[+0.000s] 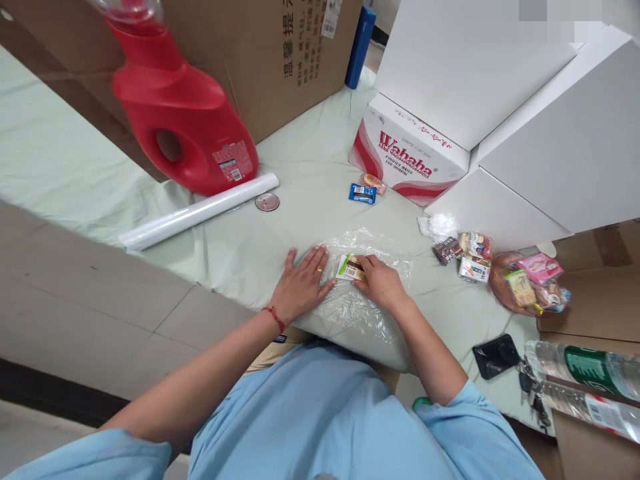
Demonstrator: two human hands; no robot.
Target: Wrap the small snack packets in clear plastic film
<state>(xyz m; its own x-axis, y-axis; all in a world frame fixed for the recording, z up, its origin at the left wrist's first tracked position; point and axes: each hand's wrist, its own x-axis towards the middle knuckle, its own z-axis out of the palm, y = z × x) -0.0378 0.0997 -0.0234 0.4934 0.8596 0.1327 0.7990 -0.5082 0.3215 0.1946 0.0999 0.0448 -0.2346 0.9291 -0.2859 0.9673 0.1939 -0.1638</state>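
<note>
A sheet of clear plastic film lies wrinkled on the pale green cloth in front of me. On it sits a small snack packet with a green and white edge and a barcode. My right hand grips the packet's right end between thumb and fingers. To the left, my left hand rests flat on the film's left edge, its fingers stretched out and the thumb pointing toward the packet. A gap remains between the left fingers and the packet.
Behind the film lie a blue snack packet, a round tin and a white roll. A red detergent jug and Wahaha carton stand farther back. Rightward are a bowl of snacks, a black phone-like object and water bottles.
</note>
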